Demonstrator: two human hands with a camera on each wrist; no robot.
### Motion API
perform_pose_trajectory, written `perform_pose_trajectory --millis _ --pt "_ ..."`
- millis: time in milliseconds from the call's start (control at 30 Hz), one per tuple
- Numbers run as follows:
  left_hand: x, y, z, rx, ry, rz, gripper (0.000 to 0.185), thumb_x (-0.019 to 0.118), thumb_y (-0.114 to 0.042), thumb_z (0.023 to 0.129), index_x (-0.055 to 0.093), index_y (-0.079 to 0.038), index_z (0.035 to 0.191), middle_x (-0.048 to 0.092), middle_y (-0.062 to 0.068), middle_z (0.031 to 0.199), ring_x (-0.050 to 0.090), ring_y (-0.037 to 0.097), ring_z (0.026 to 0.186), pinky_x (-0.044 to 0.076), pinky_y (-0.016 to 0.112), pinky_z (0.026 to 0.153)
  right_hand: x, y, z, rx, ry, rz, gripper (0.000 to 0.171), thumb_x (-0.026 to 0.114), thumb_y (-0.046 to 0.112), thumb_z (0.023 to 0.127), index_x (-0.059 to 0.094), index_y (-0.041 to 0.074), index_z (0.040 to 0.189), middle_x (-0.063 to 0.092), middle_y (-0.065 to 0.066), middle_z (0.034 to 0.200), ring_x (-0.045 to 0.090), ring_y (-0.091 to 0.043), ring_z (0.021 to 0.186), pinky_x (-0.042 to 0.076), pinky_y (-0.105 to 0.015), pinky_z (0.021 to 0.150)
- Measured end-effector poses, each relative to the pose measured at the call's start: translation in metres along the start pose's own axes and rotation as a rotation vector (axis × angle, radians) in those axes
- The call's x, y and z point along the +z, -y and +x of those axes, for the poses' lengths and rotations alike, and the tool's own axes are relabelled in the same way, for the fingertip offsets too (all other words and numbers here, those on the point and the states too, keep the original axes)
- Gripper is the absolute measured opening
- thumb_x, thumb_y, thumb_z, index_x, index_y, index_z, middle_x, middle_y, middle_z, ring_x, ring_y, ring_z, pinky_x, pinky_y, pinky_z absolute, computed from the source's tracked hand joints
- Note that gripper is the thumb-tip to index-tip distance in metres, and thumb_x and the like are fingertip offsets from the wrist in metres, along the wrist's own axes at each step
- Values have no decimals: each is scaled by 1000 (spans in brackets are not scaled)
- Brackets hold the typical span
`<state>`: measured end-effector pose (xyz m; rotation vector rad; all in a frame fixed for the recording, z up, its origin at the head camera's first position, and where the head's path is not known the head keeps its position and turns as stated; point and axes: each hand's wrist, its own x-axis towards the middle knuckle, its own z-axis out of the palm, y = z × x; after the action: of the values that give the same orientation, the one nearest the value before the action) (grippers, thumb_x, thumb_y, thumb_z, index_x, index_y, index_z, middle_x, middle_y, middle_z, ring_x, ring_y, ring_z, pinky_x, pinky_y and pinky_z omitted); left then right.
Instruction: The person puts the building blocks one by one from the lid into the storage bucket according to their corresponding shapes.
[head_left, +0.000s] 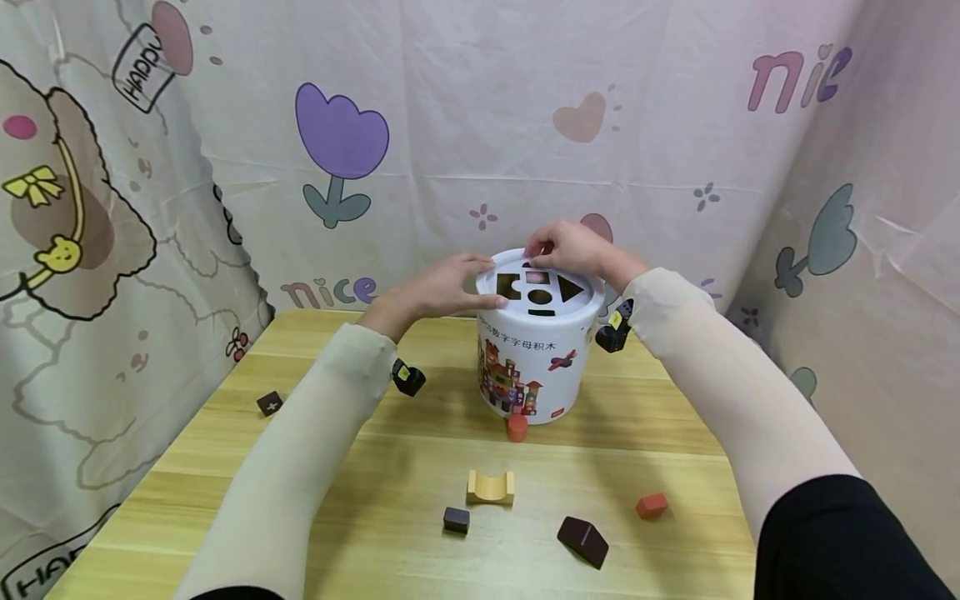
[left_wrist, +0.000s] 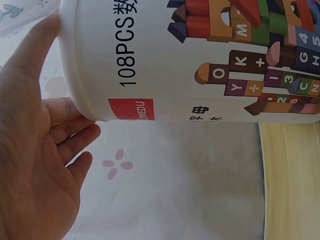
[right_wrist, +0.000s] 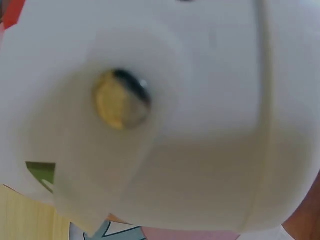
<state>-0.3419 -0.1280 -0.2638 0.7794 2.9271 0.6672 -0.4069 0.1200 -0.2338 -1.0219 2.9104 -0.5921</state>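
From the head view, the white bucket [head_left: 534,354] stands on the wooden table [head_left: 375,500]; the left hand [head_left: 442,287] rests flat on its lid [head_left: 577,307] and the right hand [head_left: 573,247] pinches something small at the lid's far edge. The left wrist view shows straight fingers [left_wrist: 75,132] against the bucket wall. The right wrist view shows only blurred white plastic, hand unseen

This looks like a child's play corner set up for recording. Pale cartoon curtains [head_left: 465,125] printed with tulips, hearts and "nice" close off the back and both sides, and toy wooden blocks [head_left: 491,487] lie scattered on a small wooden table [head_left: 225,450] at lower centre.
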Motion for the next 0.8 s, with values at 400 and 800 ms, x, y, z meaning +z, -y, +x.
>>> perform_pose_trajectory --millis 400,800 --pt "-1 -1 -1 5 -2 -1 93 63 -67 83 36 -12 152 31 11 156 34 32 138 31 53 111 -12 -1 -15 14 -34 21 23 64 19 95 70 8 114 68 -10 104 60 -24 96 49 -39 85" --pt "-1 0 2 -2 -2 -7 92 64 -67 82 38 -12 151 32 10 155 33 31 139 31 53 111 -24 -1 -40 -12 -49 76 20 67 14 93 69 6 112 68 -9 100 61 -23 93 50 -39 83"
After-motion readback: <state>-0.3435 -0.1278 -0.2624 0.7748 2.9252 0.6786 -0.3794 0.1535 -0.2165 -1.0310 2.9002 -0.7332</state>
